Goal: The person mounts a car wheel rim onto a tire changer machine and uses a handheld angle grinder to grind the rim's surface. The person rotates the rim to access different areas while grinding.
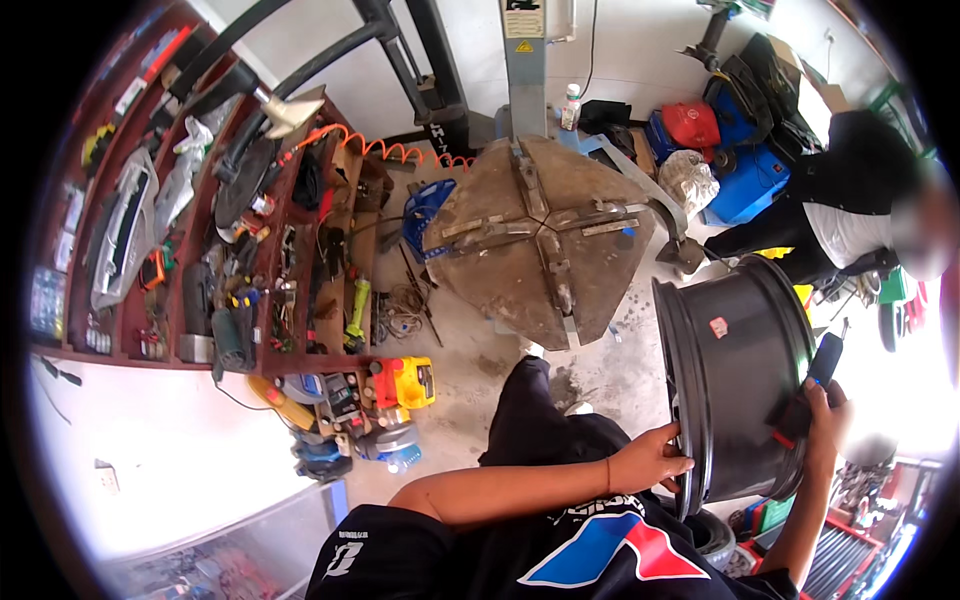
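Observation:
A large dark wheel rim is tilted in front of me on the right, with a small reddish sticker on its barrel. My left hand is closed on the rim's left edge, fingers hooked over the lip. At the opposite edge, my right hand is closed around a black handheld tool that has a thin shaft at its top and a red part lower down. It looks like a small cordless power tool; its exact kind is unclear. That hand rests close against the rim.
A tyre changer turntable with clamp jaws stands ahead, a bent arm at its right. Tool shelves line the left. A person is at the far right. A tyre lies below the rim; a yellow jug stands by the shelves.

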The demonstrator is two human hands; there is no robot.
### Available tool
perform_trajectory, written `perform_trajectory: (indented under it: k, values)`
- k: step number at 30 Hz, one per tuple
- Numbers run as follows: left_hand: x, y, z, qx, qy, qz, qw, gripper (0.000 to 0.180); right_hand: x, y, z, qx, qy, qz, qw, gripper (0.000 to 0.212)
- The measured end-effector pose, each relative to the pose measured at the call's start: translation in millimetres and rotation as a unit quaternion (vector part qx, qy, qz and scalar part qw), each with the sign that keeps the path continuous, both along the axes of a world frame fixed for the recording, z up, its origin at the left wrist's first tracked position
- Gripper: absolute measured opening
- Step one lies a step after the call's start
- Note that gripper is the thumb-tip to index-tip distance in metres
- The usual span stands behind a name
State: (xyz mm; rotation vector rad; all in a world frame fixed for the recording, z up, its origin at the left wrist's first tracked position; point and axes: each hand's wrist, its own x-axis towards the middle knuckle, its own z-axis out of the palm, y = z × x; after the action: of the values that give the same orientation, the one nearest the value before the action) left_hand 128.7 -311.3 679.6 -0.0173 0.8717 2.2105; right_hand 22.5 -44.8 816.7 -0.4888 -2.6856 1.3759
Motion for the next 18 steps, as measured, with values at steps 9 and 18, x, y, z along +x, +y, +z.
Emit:
perform_trajectory:
  k: [9, 18]
  values:
    - [-7.1, -2.7, 25.5, 0.013, 0.062, 0.063, 0.996, 0.045, -8.9, -25.1, 51.0, 0.123, 0.038, 0.009, 0.992, 0.036]
    - [28.7, 7.2, 26.7, -0.029, 0.038, 0.13, 0.99, 0.051, -31.6, -17.1, 34.0, 0.111, 0.0, 0.113, 0.987, 0.033]
